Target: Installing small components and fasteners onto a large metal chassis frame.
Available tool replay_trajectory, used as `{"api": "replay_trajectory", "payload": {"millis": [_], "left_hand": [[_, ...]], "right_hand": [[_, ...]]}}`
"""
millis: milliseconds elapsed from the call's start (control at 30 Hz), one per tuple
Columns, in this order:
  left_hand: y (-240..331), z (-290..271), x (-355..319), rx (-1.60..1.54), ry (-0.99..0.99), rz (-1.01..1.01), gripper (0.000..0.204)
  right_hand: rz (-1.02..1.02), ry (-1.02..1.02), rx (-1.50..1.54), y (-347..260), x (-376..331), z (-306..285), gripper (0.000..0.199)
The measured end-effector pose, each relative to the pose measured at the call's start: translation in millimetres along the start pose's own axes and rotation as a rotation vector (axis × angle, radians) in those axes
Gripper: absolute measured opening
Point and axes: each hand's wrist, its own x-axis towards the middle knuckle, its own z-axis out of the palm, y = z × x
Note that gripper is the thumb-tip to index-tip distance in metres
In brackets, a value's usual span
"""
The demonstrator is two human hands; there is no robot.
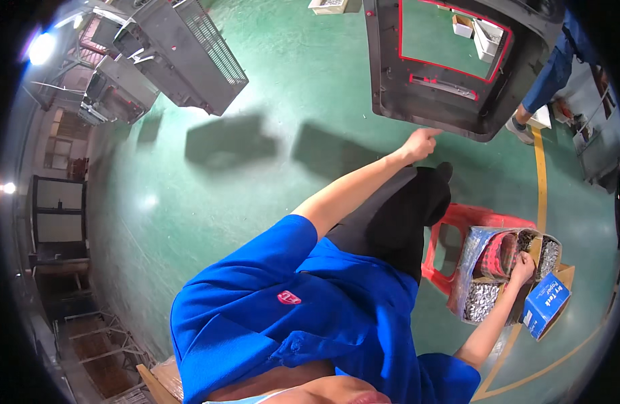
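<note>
Reaching out across the green floor (189,202), the left hand (417,143) has its fingers curled into a loose fist, with the fingertips touching the lower edge of a large dark panel (390,81) that has a red-trimmed opening; whether the fingers grip that edge or only press against it I cannot tell. The panel stands just beyond the fingers, tilted, and fills the space ahead of them. The right hand (522,266) reaches down into an open cardboard box (545,256), its fingers bent and dipped among the contents, so what they pinch, if anything, is hidden. Just below those fingers lies a heap of small silver screws (481,299) in a plastic-lined compartment, and beside them sits a red checked cloth (499,256). A small blue box (545,303) leans against the carton, near the fingers' outer side. The carton rests on a red plastic stool (458,229). Far beyond the left fingers, grey metal housings (182,54) lie on the floor, and another person's blue trouser leg (552,71) shows past the panel.
</note>
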Motion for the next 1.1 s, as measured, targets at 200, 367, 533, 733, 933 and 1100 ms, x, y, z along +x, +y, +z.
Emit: {"api": "replay_trajectory", "payload": {"millis": [200,367,533,733,933,1100], "left_hand": [[-21.6,14.4,10.1,0.844,0.113,0.314,0.057],[-14.3,14.1,-11.0,1.099,0.065,0.234,0.069],[-9.5,9.9,-38.1,1.114,0.098,0.168,0.073],[-24.6,3.8,-55.2,1.152,0.199,0.146,0.080],[-32.3,-16.6,-67.2,1.208,0.276,0.161,0.076],[-39.2,-37.5,-69.4,1.089,0.312,0.116,0.074]], "right_hand": [[-0.054,-0.066,-0.263,3.9,0.9,1.8,0.025],[-0.076,-0.125,-0.363,10.3,3.8,1.8,0.028],[-0.108,-0.087,-0.233,23.0,-0.5,2.8,0.022],[-0.093,-0.131,-0.285,0.3,-1.4,-0.8,0.018],[-0.052,-0.057,-0.191,-25.1,-10.2,-3.1,0.011],[-0.077,0.033,-0.084,-25.2,-13.4,-6.0,0.014]]}}
